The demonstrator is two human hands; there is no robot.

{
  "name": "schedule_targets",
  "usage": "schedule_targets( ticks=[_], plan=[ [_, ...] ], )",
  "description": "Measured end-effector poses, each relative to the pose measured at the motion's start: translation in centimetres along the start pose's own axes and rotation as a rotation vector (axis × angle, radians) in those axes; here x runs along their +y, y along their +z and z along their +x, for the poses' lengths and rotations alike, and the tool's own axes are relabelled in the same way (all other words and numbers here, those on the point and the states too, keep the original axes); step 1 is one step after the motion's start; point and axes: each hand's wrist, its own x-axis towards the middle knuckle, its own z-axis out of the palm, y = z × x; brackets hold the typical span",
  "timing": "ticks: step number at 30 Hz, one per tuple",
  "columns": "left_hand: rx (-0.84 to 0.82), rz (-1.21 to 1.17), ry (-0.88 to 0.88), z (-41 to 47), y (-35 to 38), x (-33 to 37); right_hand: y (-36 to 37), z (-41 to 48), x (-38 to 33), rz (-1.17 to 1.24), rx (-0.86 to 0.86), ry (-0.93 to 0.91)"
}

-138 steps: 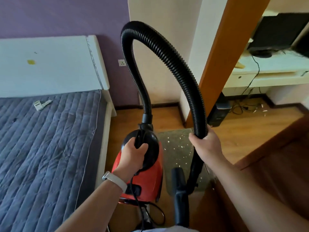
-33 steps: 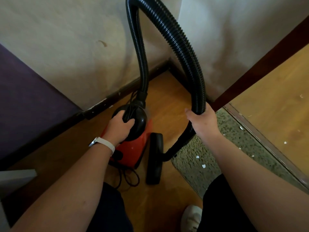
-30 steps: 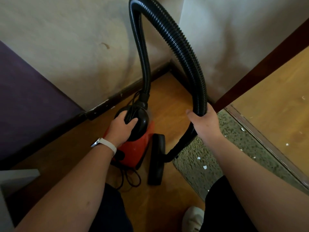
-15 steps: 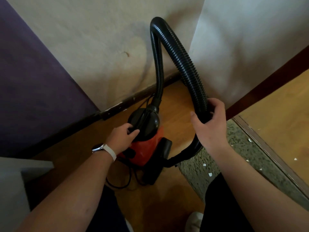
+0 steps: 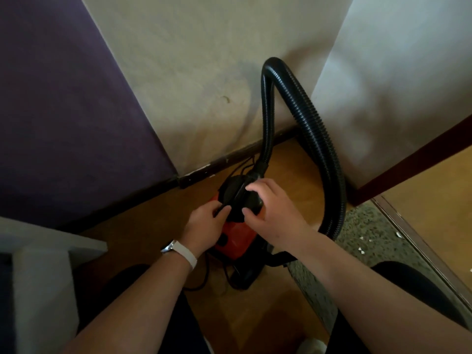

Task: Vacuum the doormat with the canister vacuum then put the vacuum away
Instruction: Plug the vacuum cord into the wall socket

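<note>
The canister vacuum (image 5: 236, 240) sits on the wooden floor (image 5: 143, 241) in the corner, its back close to the skirting board (image 5: 204, 172) where the purple wall (image 5: 63, 111) meets the cream one; the doormat (image 5: 378, 238) lies just to its right, a few white paper scraps (image 5: 361, 249) on its speckled pile. Half a second ago the right hand (image 5: 272, 209) was wrapped round the hose (image 5: 314, 139); now it has let go and come across to the vacuum's black domed top, fingers curled over the far side and thumb pressed on the near edge, so it grips the cap. The left hand (image 5: 205, 222) has stayed on the same top, its fingers curled at the lower end of the black carry handle, a white-strapped watch (image 5: 181, 251) on the wrist. The hose, released, stands by itself in a tall loop against the cream wall; it rises from the front of the cap, bends over, and drops down the right side towards the floor head (image 5: 246, 277), which rests on the boards just in front of the red body, at the mat's edge. A black cord (image 5: 203, 277) trails loose under the left forearm; the corner of a white bed frame (image 5: 43, 264) shows at lower left.
</note>
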Motion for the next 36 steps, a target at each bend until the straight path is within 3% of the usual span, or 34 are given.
schedule_targets(
  ticks=[3,9,14,20,22,25,28,31,34,36],
  plan=[
    [0.083,-0.13,0.105,-2.7,-1.5,2.0,0.6,1.2,0.0,0.087,-0.075,0.11],
    [0.08,-0.417,0.268,-8.2,-4.8,4.5,1.3,3.3,-1.1,0.138,-0.097,0.016],
    [0.156,-0.459,0.363,-10.0,-7.5,5.7,1.3,5.2,-1.5,0.033,-0.047,0.01],
    [0.258,-0.538,0.485,-11.5,-11.1,5.3,0.7,6.6,0.3,-0.09,-0.216,0.196],
    [0.323,-0.547,0.448,-11.6,-12.0,4.7,0.4,6.5,0.6,-0.115,-0.226,0.198],
    [0.361,-0.46,0.291,-10.6,-12.8,2.9,0.2,5.8,0.5,-0.08,-0.084,0.094],
    [0.262,-0.376,0.089,-8.9,-12.4,1.3,-0.7,5.1,-0.2,0.047,0.047,0.032],
    [0.114,-0.335,0.009,-8.0,-10.7,1.3,-1.8,4.6,-1.1,0.1,0.134,-0.047],
    [-0.047,-0.384,-0.026,-7.4,-8.1,2.6,-2.6,4.1,-2.7,0.141,0.16,-0.186],
    [-0.044,-0.473,-0.106,-6.4,-6.6,4.1,-3.2,3.7,-3.8,0.123,0.162,-0.27]
  ],
)
